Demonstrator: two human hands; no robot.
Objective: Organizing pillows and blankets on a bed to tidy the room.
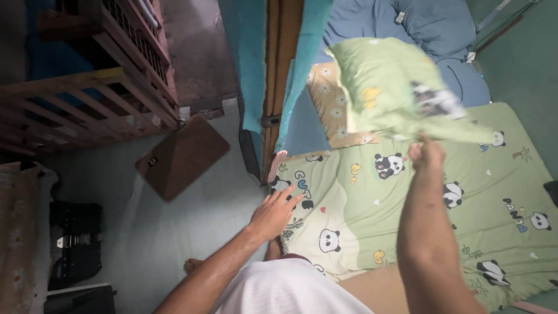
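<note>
Head camera looks down on a bed, and from my remote seat I see two bare arms reaching over it. The right hand (426,154) is clenched on one corner of a light green pillow (386,87), which it holds up in the air above the green panda sheet (407,232). The pillow is blurred, so I cannot read its exact outline, but it spreads from the hand up and to the left, toward the head of the bed. Its long axis seems to run across the bed, more or less level. The left hand (276,212) is released, fingers spread, and rests flat on the near left edge of the sheet, well apart from the pillow. So the right hand is the one that has the pillow, and the left is only leaning on the mattress. Under the lifted pillow lies a yellow flowered pillow (331,104), and behind it a blue blanket (418,23). On the floor to the left there is a brown board (183,157).
</note>
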